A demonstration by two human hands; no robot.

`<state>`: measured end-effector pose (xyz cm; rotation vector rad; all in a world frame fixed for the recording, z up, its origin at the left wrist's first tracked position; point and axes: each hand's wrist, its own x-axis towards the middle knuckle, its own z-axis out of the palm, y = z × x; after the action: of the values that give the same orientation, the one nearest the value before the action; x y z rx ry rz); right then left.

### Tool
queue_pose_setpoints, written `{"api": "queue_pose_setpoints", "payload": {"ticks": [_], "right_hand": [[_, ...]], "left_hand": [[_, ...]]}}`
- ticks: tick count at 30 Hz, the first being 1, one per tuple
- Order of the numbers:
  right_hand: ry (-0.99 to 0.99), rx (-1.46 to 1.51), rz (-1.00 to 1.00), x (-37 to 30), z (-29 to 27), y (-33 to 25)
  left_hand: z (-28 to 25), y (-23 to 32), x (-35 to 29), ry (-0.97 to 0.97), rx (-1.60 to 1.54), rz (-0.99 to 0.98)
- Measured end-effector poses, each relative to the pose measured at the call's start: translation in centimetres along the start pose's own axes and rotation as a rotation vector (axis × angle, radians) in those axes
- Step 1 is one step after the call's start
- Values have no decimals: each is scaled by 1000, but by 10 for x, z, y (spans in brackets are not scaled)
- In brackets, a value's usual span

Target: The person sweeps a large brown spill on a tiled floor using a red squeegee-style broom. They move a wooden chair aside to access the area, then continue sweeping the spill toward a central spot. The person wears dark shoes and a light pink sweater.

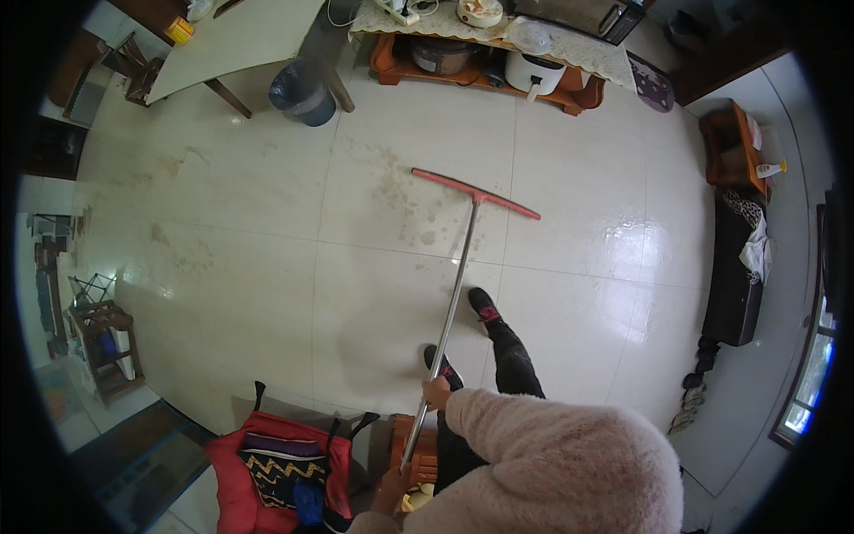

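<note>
Floor: glossy off-white tiles with thin dark joints; brownish spots and smears mark the upper middle and the left side.
Counter: pale-topped, angular, on dark wooden legs, at the upper left.
Stand: low reddish-brown wood under a lace-edged pale cloth, at the top; a white rounded cooking appliance sits on its lower shelf.
Bench: long, low and black, along the right wall, with a white cloth draped near its upper end.
Squeegee: long-handled squeegee with a silver metal pole and a straight red head; the head rests on the floor ahead of the feet, just right of most of the spots, and the pole slants back down to both hands.
Red fabric: a bulky red piece, lower left, with a black cloth in yellow zigzags lying on it.
Bin: round, dark, lined with a bag, beside the counter.
Shoes: black with reddish laces, one either side of the pole.
Right hand: higher on the pole, fingers wrapped round it.
Left hand: lower, near the pole's end, closed about it.
</note>
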<state>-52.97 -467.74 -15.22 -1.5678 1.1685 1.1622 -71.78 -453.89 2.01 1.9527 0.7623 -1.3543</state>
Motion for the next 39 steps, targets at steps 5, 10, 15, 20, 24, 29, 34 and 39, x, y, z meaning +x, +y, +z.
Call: {"api": "queue_pose_setpoints", "payload": {"ticks": [5,10,15,20,24,29,34,39], "right_hand": [[-168,6,-102,32,-38,-9],[144,-295,-478,145,-154,-128],[55,-118,-353,211,-320,-277],[-87,-373,-271,185,-338,-209],[-433,-1600,-881,127,-310,-55],[-592,-217,-62,91,-280,101],[-583,-380,-400,111,-302,140],[-271,6,-73,115,-424,73]], "left_hand": [[9,59,-6,236,11,149],[39,236,85,303,-34,234],[98,407,191,388,-123,432],[173,366,148,367,-58,381],[205,255,52,45,126,285],[236,208,-63,-72,4,-192],[256,222,-87,44,58,-144],[278,285,-73,72,9,11]]}}
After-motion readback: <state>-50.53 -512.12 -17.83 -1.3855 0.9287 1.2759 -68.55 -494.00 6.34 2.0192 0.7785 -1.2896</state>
